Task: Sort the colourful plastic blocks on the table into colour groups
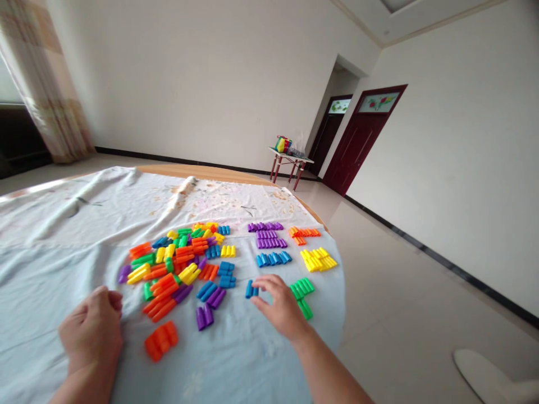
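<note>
My right hand (278,306) reaches in from the lower right, thumb and fingers closed around a blue ribbed plastic piece (249,289) at the tablecloth. Beside that hand lie green pieces (304,287); beyond it are a row of blue pieces (273,258) and rows of purple pieces (269,240). Yellow pieces (319,260) and orange pieces (305,232) lie farther right. My left hand (93,328) rests curled into a loose fist on the cloth, with nothing showing in it. To its right is a mixed pile of coloured pieces (184,256), with an orange piece (161,340) nearer me.
A pale blue and white cloth (227,365) covers most of the round wooden table (202,171), with wrinkles at the left. Against the far wall stands a small table (290,157) bearing a colourful bag (283,144). A white rounded object (480,370) shows at lower right.
</note>
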Tool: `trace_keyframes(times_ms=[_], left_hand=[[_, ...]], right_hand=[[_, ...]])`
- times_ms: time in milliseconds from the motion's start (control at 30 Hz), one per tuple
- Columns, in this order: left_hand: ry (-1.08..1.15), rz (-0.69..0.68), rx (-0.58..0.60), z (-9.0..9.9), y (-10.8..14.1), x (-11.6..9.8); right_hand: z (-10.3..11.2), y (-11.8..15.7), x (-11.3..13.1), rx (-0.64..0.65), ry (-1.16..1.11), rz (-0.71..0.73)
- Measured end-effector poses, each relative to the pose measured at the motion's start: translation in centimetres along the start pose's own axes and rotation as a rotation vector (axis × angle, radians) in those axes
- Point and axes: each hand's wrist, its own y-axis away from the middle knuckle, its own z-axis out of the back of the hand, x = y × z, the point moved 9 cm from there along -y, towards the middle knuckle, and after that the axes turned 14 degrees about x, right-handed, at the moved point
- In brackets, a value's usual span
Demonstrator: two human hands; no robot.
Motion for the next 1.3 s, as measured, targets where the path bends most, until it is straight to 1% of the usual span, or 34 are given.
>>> trace_keyframes(times_ms=[67,100,167,233,367,467,667,800,1000,1067,1133,1200,1233,1300], left_hand=[[0.013,0.004,0.004,-0.1,-0.1,0.0],[0.015,0.007,0.004,-0.1,-0.2,0.1],[0.014,0.011,0.002,-0.1,-0.3,0.3],[0.015,0.012,0.002,-0.1,-0.5,0.4],[0.018,0.01,0.003,0.0,-0.5,0.6],[0.021,0.005,0.015,-0.1,-0.5,0.5],[0.03,0.006,0.019,-0.3,-0.6,0.7],[0.036,-0.005,0.018,-0.4,-0.8,0.8],[0.087,-0.037,0.036,-0.6,-0.9,0.5],[0.11,-0.059,0.05,-0.8,-0.8,0.5],[0.123,-0.084,0.065,-0.9,-0.8,0.4],[0.125,-0.102,0.07,-0.9,-0.9,0.6],[0.124,-0.107,0.071,-0.9,-0.9,0.7],[0.123,-0.118,0.073,-0.9,-1.0,0.8]], right_hand=[[2.0,-1.0,-1.8,0.01,0.05,-0.041],[2.6,-1.6,-2.6,0.03,0.076,-0.06],[3.1,-2.6,-4.0,0.084,0.121,-0.091],[2.9,-3.4,-5.1,0.131,0.15,-0.103],[1.4,-4.1,-6.6,0.197,0.178,-0.116],[0.8,-4.1,-7.1,0.22,0.187,-0.107],[1.6,-3.7,-7.0,0.186,0.25,-0.115],[1.3,-3.8,-7.0,0.227,0.271,-0.148],[0.9,-3.7,-8.0,0.283,0.274,-0.19],[1.2,-3.6,-7.7,0.265,0.272,-0.176],[1.6,-3.4,-6.4,0.207,0.249,-0.134],[1.6,-3.2,-4.2,0.128,0.184,-0.077],[1.2,-3.0,-2.8,0.101,0.137,-0.047],[-0.3,-2.7,0.0,0.097,0.03,0.017]])
